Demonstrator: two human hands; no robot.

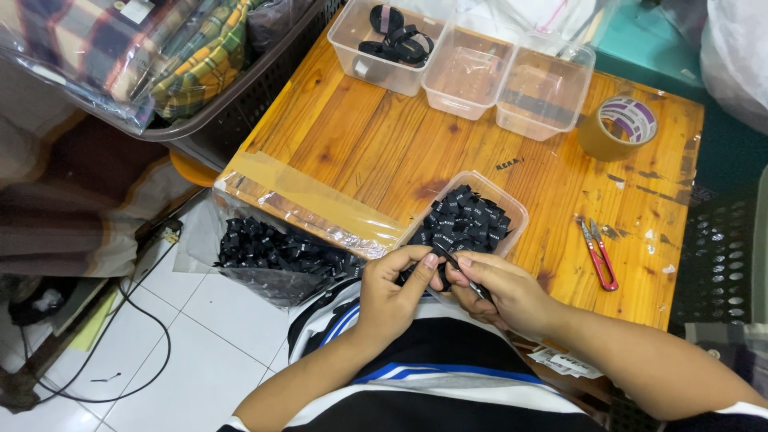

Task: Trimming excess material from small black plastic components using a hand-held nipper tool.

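Observation:
My left hand (390, 294) and my right hand (502, 290) meet at the near edge of a wooden table (384, 144). Together they pinch a small black fabric piece (445, 260), and a thin dark tool lies in my right hand's fingers. Just beyond my hands stands a clear plastic tub (512, 210) filled with several black fabric labels (466, 218). What the tool is, I cannot tell.
Red-handled snips (598, 254) lie to the right of the tub. A brown tape roll (618, 126) sits far right. Three clear tubs (472, 68) line the far edge, one with black straps. A bag of black pieces (272, 250) hangs left, below a basket of plaid cloth (160, 56).

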